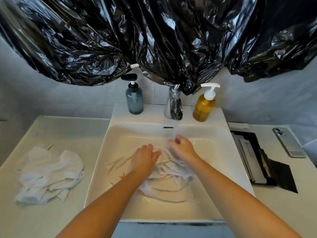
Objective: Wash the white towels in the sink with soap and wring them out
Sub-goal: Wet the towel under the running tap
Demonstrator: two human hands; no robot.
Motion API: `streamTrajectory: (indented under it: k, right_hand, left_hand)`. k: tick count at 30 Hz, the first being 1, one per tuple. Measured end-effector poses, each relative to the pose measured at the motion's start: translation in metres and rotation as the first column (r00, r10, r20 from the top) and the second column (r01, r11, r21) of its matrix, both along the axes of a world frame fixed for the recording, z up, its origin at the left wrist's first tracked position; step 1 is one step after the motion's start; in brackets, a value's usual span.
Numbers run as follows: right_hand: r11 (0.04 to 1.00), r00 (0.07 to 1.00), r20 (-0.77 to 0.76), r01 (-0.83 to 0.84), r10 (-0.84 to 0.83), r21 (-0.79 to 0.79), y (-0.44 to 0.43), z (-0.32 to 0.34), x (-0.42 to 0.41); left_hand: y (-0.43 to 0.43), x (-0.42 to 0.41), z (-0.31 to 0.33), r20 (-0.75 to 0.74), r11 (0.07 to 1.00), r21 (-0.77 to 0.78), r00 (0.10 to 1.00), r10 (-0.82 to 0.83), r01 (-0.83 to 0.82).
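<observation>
Black plastic sheeting [154, 40] hangs crumpled across the wall beyond your hands and covers whatever is behind it; its lower edge also hides the top of the single faucet [175, 107]. Below it sits a white sink [223, 152] set in a pale counter [42, 220].

Your left hand [145, 157] lies palm down in the basin with its fingers nearly straight, pressing on the wet towel [171, 170]; its thumb is out of sight beneath. Your right hand [181, 148], just beside it, has its fingers curled around a bunched part of that towel, directly under the water stream [175, 131]. This hand is blurred, so the exact grip is hard to read. The cloth spreads from both hands back toward your forearms, and its folds make it unclear whether it is one towel or more. Two small orange marks [122, 176] show near your left forearm; you cannot tell what they are.

Well to the left of your left hand, a towel pile [49, 174] lies crumpled on the counter, its count unclear.

Beyond your hands stand two pump bottles: one blue-grey bottle [134, 100] left of the faucet, one amber bottle [204, 107] right of it. Right of your right hand lie a dark tray [277, 176] with indistinct flat things in it, and, farther right, one phone [289, 143].
</observation>
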State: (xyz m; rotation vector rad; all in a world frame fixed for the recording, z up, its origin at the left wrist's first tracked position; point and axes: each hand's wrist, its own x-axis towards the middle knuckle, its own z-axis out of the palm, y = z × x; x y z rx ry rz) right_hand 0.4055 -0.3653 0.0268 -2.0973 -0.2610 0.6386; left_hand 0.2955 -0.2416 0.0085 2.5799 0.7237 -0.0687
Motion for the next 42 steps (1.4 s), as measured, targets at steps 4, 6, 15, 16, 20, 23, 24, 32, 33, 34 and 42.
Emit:
streamTrajectory:
  k: [4,6,15,16,20,23,24,32,33,34,42]
  right_hand:
    - [0.961,0.956,-0.101,-0.274,0.276,0.032,-0.041,-0.007,-0.004]
    - [0.977,0.978,-0.028,-0.207,0.208,0.04,-0.052,-0.012,0.005]
    - [0.899,0.945,0.101,-0.257,0.31,-0.354,-0.051,-0.019,0.019]
    - [0.884,0.926,0.116,-0.297,0.359,-0.362,-0.047,-0.023,0.016]
    - [0.93,0.937,0.17,-0.253,0.304,-0.267,-0.042,-0.025,0.013]
    - [0.994,0.988,0.107,-0.112,0.111,0.005,-0.039,-0.021,0.016]
    - [0.993,0.989,0.1,-0.115,0.111,0.026,-0.038,-0.021,0.017]
    - [0.815,0.807,0.248,-0.418,0.536,-0.401,-0.052,-0.017,0.009]
    - [0.732,0.743,0.22,-0.48,0.632,-0.483,-0.054,-0.019,0.004]
    - [0.676,0.705,0.203,-0.494,0.679,-0.547,-0.056,-0.023,0.0]
    - [0.967,0.941,0.263,-0.165,0.214,-0.196,-0.047,-0.012,0.018]
  left_hand:
    - [-0.012,0.048,0.023,0.13,0.842,-0.521,0.962,0.239,-0.139]
    - [-0.017,0.067,0.02,0.095,0.774,-0.613,0.958,0.271,-0.158]
    - [-0.01,0.05,-0.015,-0.004,0.977,-0.196,0.996,-0.089,0.087]
    - [-0.009,0.05,-0.014,0.044,0.984,-0.176,0.999,-0.009,0.017]
    - [-0.003,0.044,-0.013,0.137,0.998,0.061,0.991,-0.014,0.006]
    - [-0.008,0.024,-0.017,0.039,0.976,0.004,0.975,-0.219,0.219]
    - [-0.011,0.018,-0.021,-0.051,0.953,0.047,0.954,-0.295,0.298]
    - [0.001,0.034,-0.019,0.076,1.0,-0.013,0.997,-0.008,0.009]
    - [0.004,0.029,-0.02,0.067,0.998,0.031,0.997,-0.05,0.048]
    - [0.006,0.022,-0.021,0.019,0.99,0.075,0.992,-0.123,0.121]
    - [0.009,0.02,-0.014,0.127,0.96,-0.269,0.991,-0.044,0.077]
